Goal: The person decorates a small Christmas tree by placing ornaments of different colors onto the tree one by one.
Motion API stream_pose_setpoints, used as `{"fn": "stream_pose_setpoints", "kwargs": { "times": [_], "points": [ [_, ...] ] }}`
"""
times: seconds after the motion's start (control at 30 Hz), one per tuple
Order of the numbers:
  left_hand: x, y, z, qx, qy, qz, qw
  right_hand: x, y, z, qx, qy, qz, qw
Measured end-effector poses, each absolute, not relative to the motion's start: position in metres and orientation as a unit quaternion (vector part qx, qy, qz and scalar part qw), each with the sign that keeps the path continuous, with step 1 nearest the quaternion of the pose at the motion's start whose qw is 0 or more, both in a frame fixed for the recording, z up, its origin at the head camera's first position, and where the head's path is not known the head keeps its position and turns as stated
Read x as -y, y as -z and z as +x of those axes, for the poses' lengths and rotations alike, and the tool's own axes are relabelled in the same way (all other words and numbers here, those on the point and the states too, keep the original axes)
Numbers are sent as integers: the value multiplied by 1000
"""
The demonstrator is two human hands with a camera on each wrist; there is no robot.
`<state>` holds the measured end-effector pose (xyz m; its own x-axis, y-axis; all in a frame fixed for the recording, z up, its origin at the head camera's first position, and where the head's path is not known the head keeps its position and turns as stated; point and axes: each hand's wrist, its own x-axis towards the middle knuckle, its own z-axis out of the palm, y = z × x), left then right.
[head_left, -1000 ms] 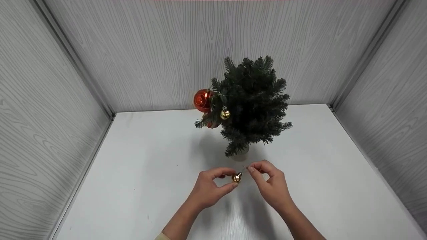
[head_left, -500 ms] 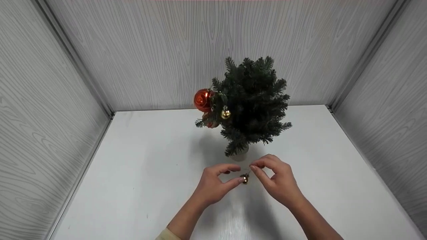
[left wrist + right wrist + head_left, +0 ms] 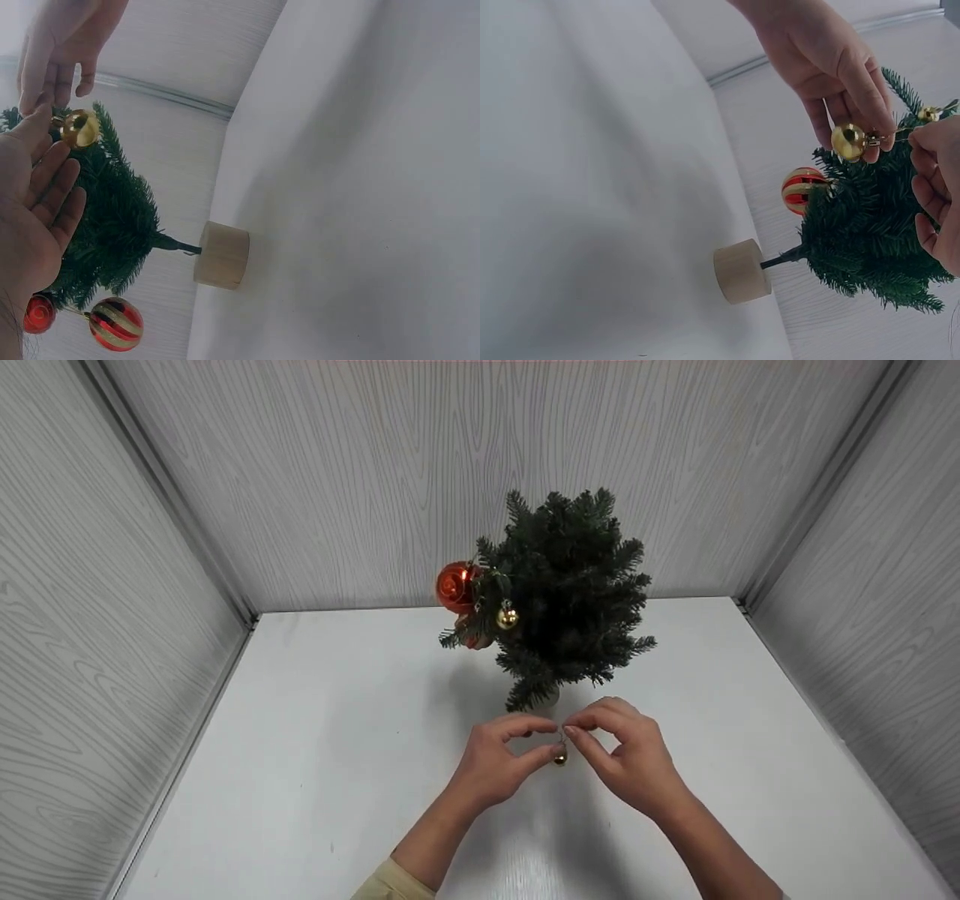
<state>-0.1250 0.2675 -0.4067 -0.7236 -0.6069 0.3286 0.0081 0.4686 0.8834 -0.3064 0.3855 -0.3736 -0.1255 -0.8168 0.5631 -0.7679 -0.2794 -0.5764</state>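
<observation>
Between the two hands hangs a small gold bauble (image 3: 560,760) with a metal cap and a thin string loop (image 3: 901,133). My right hand (image 3: 630,754) pinches the end of that loop between thumb and index finger. My left hand (image 3: 499,761) has its thumb at the bauble's cap, while the index finger stands apart from the thumb, its tip close to the string. Just behind both hands is a small green Christmas tree (image 3: 570,592). Seen from the right wrist, the left thumb lies right beside the cap, and the other left fingers extend behind the bauble (image 3: 849,142).
On the tree's left side hang a shiny red bauble (image 3: 455,586), a small gold one (image 3: 507,618) and a red-and-gold striped one (image 3: 116,324). The tree stands on a round wooden base (image 3: 223,255) on a white table (image 3: 315,750). Grey wood-grain panels (image 3: 337,472) enclose it.
Both hands have moved slightly right and toward the tree. The left index finger has come off the gold bauble, which now hangs from the string in the right hand.
</observation>
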Motion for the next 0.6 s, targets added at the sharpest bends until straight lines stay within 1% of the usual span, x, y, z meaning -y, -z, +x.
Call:
{"fn": "stream_pose_setpoints", "kwargs": {
  "times": [0.3, 0.6],
  "points": [
    [-267, 398, -129, 789, 488, 183, 325, -384, 371, -306, -593, 453, -665, 15],
    [-264, 392, -129, 791, 480, 153, 348, -384, 369, -308, -603, 443, -663, 9]
  ]
}}
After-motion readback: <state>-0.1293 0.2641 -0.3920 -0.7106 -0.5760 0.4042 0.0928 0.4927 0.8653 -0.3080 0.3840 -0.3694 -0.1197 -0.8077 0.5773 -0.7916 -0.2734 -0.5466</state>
